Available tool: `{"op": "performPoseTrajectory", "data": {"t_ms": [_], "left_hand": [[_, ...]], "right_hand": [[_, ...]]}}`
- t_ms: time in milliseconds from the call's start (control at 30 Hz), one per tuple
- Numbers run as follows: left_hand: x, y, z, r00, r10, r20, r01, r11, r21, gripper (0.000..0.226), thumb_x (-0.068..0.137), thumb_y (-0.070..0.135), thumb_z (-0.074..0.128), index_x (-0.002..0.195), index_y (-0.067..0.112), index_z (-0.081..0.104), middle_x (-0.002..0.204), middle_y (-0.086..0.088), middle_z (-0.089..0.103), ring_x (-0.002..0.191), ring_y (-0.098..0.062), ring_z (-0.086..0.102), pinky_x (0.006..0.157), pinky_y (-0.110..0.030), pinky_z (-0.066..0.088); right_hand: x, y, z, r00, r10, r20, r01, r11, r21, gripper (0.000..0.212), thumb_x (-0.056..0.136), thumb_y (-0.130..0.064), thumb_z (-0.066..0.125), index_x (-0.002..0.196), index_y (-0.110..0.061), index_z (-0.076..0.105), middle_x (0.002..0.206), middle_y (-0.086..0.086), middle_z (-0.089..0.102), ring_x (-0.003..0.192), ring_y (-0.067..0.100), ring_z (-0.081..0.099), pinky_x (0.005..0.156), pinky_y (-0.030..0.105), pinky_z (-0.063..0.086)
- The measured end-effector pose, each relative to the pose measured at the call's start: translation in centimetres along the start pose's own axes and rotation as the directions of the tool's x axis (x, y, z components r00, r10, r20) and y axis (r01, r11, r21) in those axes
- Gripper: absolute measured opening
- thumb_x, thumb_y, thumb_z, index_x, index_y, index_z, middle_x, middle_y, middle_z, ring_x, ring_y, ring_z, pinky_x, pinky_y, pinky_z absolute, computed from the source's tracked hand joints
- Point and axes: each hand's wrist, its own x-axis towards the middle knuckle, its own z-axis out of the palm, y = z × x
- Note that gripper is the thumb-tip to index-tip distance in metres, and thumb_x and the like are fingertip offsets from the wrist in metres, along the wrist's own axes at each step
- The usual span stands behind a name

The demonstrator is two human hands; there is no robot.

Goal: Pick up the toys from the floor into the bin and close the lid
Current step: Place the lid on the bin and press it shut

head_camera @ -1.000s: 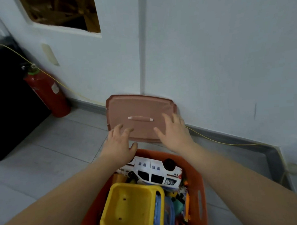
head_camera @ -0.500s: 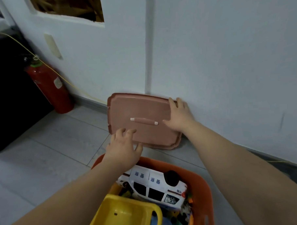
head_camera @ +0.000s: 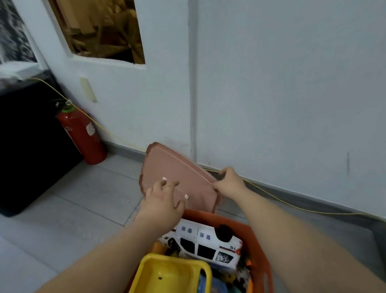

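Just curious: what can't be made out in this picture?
Head view:
- handle of the pink plastic lid: middle hidden under the left hand; grip unclear.
- orange plastic bin: front cut off by the bottom edge.
- toys beneath the yellow plastic tub and white toy police car: hidden.

red fire extinguisher (head_camera: pixel 82 134) (beside wall (head_camera: pixel 284 76))

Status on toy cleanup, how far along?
Done: toys, including the police car and yellow tub, sit in the orange bin; none on the visible floor. In hand: left hand and right hand grip the pink lid, tilted beyond the bin. Left: set it on, close.
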Motion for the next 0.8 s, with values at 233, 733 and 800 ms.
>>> {"op": "performPoseTrajectory", "data": {"t_ms": [233,733,800], "left_hand": [[-1.3,-0.7,-2.0,0.999,0.035,0.03,-0.036,0.999,0.031,0.062,0.095,0.041,0.051,0.152,0.033,0.029,0.156,-0.003,0.028,0.143,-0.026,0.028,0.113,-0.047,0.037],[-4.0,-2.9,-8.0,0.941,0.318,0.116,-0.338,0.863,0.376,0.072,0.09,0.045,0.056,0.153,0.04,0.02,0.163,-0.001,0.019,0.149,-0.024,0.021,0.119,-0.05,0.018],[-4.9,-2.7,-8.3,0.913,0.365,0.179,-0.407,0.822,0.399,0.066,0.09,0.042,0.052,0.15,0.043,0.025,0.162,0.004,0.023,0.141,-0.02,0.037,0.114,-0.045,0.025]], "right_hand": [[-2.6,-2.1,1.4,0.952,-0.285,0.113,0.297,0.949,-0.107,0.012,0.089,-0.023,0.066,0.078,-0.02,0.061,0.08,-0.001,0.063,0.084,0.023,0.06,0.066,0.03,0.037],[-15.7,2.5,-6.4,0.641,-0.757,0.125,0.71,0.523,-0.471,0.042,0.091,-0.015,0.058,0.133,-0.017,0.061,0.125,0.004,0.07,0.109,0.022,0.066,0.096,0.03,0.045],[-17.4,3.6,-6.8,0.6,-0.783,0.162,0.73,0.453,-0.512,0.046,0.083,-0.011,0.06,0.129,-0.018,0.058,0.117,0.001,0.072,0.103,0.02,0.069,0.093,0.038,0.054]]}}
